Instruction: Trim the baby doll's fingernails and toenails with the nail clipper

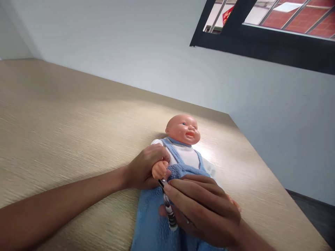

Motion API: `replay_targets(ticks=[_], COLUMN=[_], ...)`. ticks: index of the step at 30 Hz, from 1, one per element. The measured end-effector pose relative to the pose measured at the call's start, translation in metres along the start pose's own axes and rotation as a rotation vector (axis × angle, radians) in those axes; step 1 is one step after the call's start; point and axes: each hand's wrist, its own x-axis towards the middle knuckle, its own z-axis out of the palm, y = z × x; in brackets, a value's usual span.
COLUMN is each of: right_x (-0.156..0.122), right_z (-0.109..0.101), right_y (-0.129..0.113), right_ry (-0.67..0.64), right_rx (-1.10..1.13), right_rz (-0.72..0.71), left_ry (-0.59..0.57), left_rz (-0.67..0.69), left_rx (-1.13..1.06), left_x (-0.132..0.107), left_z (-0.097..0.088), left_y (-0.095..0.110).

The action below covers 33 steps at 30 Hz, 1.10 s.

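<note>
A baby doll (183,129) lies on its back, dressed in a white top and fuzzy blue overalls. My left hand (150,165) is wrapped around the doll's right arm, and the doll's small hand (159,169) pokes out of my grip. Between the fingers and thumb of my right hand (206,205) is a nail clipper (169,205) with a black-and-white patterned handle. Its metal end is up against the doll's hand; whether the jaws are round a finger I cannot tell. My right hand covers part of the overalls, with the doll's other hand (234,202) showing behind it.
The pale wood-grain table (78,115) reaches back to a white wall (117,45). Its right edge slants down toward a dark floor (311,212). A dark-framed window (261,48) with bars is at the upper right.
</note>
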Motion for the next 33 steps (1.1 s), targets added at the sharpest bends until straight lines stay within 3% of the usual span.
replay_targets(ticks=[33], right_x=[0.0029], right_z=[-0.0056], right_y=[-0.0022], right_ry=[-0.011], right_rx=[0.016], right_rz=[0.022], left_ry=[-0.009], left_rz=[-0.020], left_rx=[0.007], left_x=[0.0004], left_z=[-0.0007], left_y=[0.0013])
